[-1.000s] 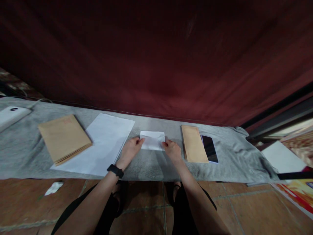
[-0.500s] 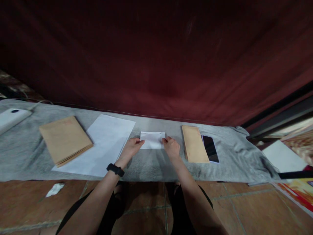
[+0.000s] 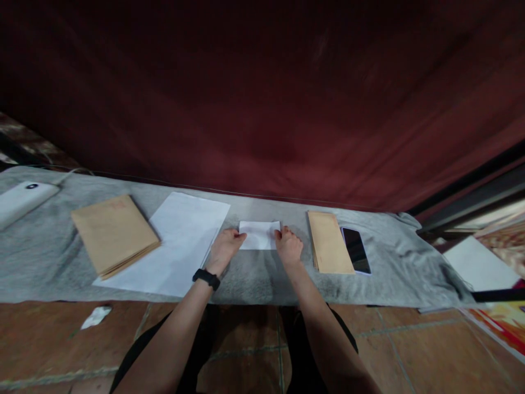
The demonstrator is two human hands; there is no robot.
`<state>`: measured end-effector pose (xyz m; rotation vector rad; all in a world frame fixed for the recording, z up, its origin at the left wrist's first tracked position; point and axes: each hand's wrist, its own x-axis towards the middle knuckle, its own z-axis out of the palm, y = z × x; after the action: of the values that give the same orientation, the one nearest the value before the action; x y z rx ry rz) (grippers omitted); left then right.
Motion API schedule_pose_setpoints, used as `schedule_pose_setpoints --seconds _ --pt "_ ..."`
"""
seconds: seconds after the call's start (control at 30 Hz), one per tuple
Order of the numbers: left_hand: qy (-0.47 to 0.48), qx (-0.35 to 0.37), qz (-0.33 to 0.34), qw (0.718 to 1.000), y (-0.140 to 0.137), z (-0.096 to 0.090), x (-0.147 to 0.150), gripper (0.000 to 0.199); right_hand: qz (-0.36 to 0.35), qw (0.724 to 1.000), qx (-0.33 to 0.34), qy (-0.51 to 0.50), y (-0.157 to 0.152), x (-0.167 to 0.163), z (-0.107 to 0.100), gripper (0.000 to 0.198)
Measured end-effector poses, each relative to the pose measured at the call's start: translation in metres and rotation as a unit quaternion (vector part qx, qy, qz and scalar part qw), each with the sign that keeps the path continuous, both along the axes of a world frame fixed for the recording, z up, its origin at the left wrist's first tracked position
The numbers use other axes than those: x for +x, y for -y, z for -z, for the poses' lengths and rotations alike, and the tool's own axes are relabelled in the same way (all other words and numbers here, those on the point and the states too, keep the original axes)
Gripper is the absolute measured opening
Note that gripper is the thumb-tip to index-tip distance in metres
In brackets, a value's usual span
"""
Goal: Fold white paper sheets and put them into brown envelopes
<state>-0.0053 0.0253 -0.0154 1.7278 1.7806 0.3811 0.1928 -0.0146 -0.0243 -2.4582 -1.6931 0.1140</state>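
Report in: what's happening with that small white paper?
Left hand and right hand holding small white paper by opposite edges. Paper over grey cloth. Brown stack and phone off to the right, apart from it.

The left hand [image 3: 226,249] and right hand [image 3: 289,246] partly hide the small white paper [image 3: 260,238]; reddish print [image 3: 118,204] on a brown envelope [image 3: 115,232] is illegible; the left edge crops a white device [image 3: 25,201].
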Motion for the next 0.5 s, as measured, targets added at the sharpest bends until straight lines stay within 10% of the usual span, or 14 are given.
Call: schedule_pose_setpoints --seconds 0.5 --pt "-0.121 0.017 -0.001 0.993 0.011 -0.017 0.011 0.029 -0.04 0.997 0.069 -0.011 0.001 0.0 -0.002 0.026"
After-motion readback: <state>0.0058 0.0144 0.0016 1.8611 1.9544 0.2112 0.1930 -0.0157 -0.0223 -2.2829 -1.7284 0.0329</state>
